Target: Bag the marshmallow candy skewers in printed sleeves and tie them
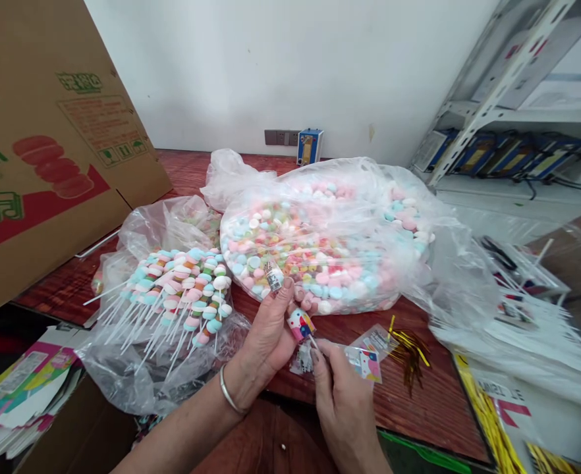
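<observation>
My left hand (271,332), with a bangle on the wrist, is closed around a marshmallow stick in a printed clear wrapper (300,325). The wrapper's barcoded end pokes out above the thumb. At the lower end, my right hand (342,388) pinches the white stick where the wrapper meets it. Beside the right hand lie printed clear wrappers (369,363) and a bunch of gold twist ties (410,352). To the left, several unwrapped marshmallow sticks (172,289) in pink, blue and white are heaped on a clear plastic bag (122,375).
A large clear bag of loose marshmallows (315,250) fills the table's middle. A cardboard box (48,131) stands at left, and a white shelf rack (493,112) at right. Stacked plastic packaging (532,349) and more gold ties (488,415) are at the right.
</observation>
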Tool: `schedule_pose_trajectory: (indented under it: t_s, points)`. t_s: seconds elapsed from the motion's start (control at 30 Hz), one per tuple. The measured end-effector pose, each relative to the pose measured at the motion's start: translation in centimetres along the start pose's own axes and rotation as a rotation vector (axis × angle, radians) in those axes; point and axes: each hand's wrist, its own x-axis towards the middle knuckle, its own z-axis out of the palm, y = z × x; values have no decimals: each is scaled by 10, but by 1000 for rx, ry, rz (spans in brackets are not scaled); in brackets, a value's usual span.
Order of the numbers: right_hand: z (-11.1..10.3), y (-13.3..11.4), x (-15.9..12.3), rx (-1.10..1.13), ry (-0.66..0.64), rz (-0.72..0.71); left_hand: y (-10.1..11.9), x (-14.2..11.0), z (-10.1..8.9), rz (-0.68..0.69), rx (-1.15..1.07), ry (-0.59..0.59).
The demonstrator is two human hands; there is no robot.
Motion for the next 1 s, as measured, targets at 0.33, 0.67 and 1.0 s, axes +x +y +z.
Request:
schedule_pose_trajectory:
  t_s: [0.33, 0.67, 1.0]
  points:
    - [6, -3, 4, 365, 40, 400, -41, -22, -4, -77, 236, 65]
    - [-2, -1, 2, 1510, -77, 956, -23, -32, -27, -458, 412, -393]
    - [-10, -1, -9, 620, 54, 538, -37, -27, -32, -198, 573, -155]
